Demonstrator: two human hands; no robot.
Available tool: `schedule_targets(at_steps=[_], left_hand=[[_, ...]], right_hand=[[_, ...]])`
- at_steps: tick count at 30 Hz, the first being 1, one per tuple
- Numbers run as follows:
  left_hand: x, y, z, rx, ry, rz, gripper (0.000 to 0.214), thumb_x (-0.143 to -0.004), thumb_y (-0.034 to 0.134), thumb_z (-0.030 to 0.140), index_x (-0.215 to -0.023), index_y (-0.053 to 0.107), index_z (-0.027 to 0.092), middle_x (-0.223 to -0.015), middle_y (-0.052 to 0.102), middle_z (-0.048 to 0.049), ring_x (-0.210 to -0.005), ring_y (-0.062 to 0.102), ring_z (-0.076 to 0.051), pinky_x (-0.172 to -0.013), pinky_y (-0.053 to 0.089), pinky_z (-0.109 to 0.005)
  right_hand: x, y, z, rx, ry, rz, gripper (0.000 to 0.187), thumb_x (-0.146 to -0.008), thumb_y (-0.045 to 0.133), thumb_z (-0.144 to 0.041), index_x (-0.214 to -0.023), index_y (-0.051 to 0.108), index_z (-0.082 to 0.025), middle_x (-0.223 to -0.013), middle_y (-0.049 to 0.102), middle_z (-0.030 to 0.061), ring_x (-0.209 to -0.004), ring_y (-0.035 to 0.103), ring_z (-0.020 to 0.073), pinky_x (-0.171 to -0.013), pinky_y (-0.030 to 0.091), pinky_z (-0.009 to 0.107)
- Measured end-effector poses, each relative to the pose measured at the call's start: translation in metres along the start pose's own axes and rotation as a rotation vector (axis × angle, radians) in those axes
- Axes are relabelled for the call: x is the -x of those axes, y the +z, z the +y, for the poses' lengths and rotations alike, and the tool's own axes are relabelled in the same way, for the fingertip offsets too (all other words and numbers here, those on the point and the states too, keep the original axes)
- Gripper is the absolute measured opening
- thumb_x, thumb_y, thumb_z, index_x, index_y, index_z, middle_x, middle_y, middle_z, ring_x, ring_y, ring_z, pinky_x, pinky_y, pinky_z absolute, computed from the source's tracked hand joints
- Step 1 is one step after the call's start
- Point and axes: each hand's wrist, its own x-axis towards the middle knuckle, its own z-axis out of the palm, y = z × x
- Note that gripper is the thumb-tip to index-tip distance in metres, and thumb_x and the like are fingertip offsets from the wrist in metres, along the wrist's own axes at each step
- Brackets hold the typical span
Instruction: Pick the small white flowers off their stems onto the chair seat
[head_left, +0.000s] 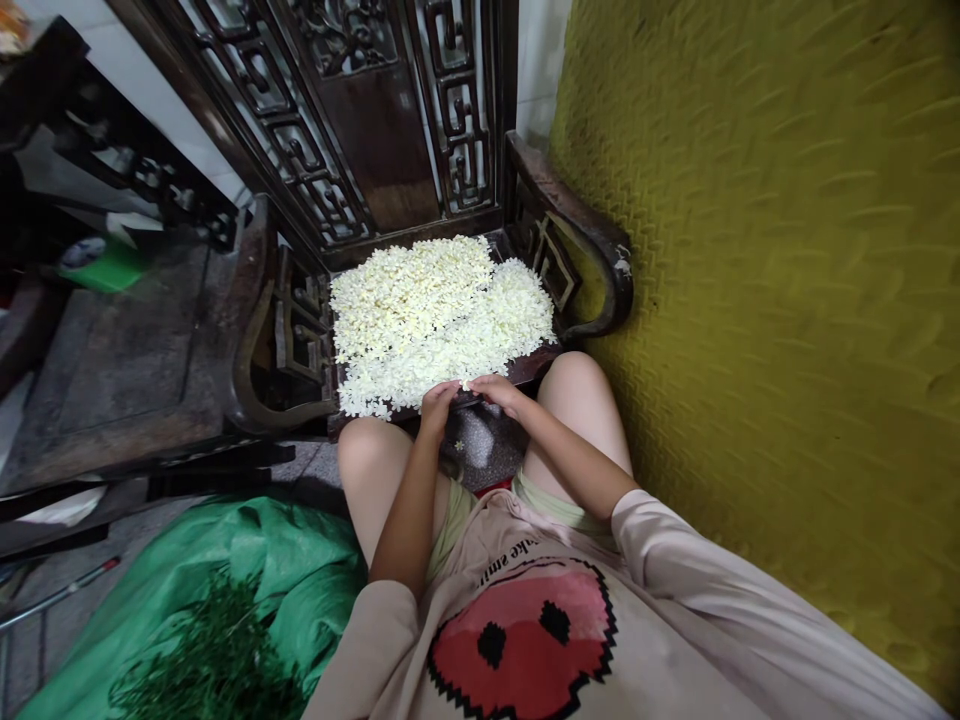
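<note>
A broad layer of small white flowers (pixel 420 300) covers the seat of a dark carved wooden chair (pixel 397 205) in front of me. At the seat's front edge, my left hand (pixel 438 408) and my right hand (pixel 496 391) meet with their fingertips close together. Between them shows one small white flower (pixel 465 385), pinched by the fingers of both hands. The fingers are small in view, so their exact grip is hard to make out. The loose flowers lie just beyond my fingertips.
The chair's curved armrests (pixel 611 270) flank the flowers. To the right rises a yellow textured surface (pixel 780 300). At left stands a dark wooden table or seat (pixel 127 350) with a green roll (pixel 112 265). A green sack (pixel 315 560) with leafy stems (pixel 210 650) lies at lower left.
</note>
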Motion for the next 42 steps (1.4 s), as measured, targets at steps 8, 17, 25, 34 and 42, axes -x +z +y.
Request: schedule_targets(at_steps=[8, 17, 25, 34, 42], left_hand=[[-0.0006, 0.0014, 0.0003, -0.021, 0.016, 0.024, 0.028, -0.062, 0.063, 0.037, -0.079, 0.068, 0.016, -0.076, 0.064, -0.0023, -0.067, 0.052, -0.012, -0.068, 0.04, -0.025], [0.0016, 0.0036, 0.003, -0.04, 0.044, 0.03, 0.026, -0.062, 0.062, 0.036, -0.077, 0.068, 0.016, -0.074, 0.065, -0.0021, -0.068, 0.054, -0.013, -0.071, 0.041, -0.027], [0.0038, 0.0047, 0.0041, -0.069, 0.094, 0.048, 0.022, -0.063, 0.061, 0.034, -0.074, 0.066, 0.016, -0.075, 0.065, -0.0032, -0.073, 0.056, -0.015, -0.074, 0.042, -0.028], [0.0067, 0.0037, 0.0063, -0.216, 0.191, 0.089, 0.018, -0.066, 0.058, 0.034, -0.071, 0.062, 0.017, -0.074, 0.06, -0.0023, -0.068, 0.051, -0.014, -0.069, 0.04, -0.026], [0.0069, 0.0055, 0.0045, -0.235, 0.171, 0.092, 0.012, -0.065, 0.055, 0.029, -0.068, 0.056, 0.018, -0.061, 0.05, 0.0019, -0.06, 0.045, -0.012, -0.063, 0.037, -0.024]], right_hand=[[0.0034, 0.0007, -0.004, 0.004, -0.008, 0.007, 0.036, -0.056, 0.064, -0.05, -0.06, 0.056, -0.015, -0.054, 0.049, -0.0032, -0.044, 0.031, 0.0055, -0.044, 0.018, 0.022], [0.0044, 0.0012, -0.0045, 0.03, 0.017, 0.03, 0.036, -0.056, 0.064, -0.049, -0.061, 0.057, -0.015, -0.056, 0.051, -0.0026, -0.044, 0.031, 0.0055, -0.044, 0.019, 0.022], [0.006, 0.0015, -0.0066, 0.045, 0.01, 0.024, 0.036, -0.058, 0.063, -0.05, -0.06, 0.056, -0.015, -0.051, 0.049, -0.0037, -0.043, 0.03, 0.0054, -0.043, 0.018, 0.022], [0.0039, 0.0013, -0.0049, 0.035, 0.021, 0.037, 0.034, -0.057, 0.064, -0.048, -0.06, 0.057, -0.015, -0.053, 0.05, -0.0033, -0.043, 0.029, 0.0053, -0.043, 0.018, 0.022], [0.0042, 0.0013, -0.0039, 0.078, 0.011, 0.045, 0.035, -0.056, 0.064, -0.049, -0.06, 0.058, -0.015, -0.054, 0.05, -0.0034, -0.045, 0.031, 0.0057, -0.045, 0.019, 0.022]])
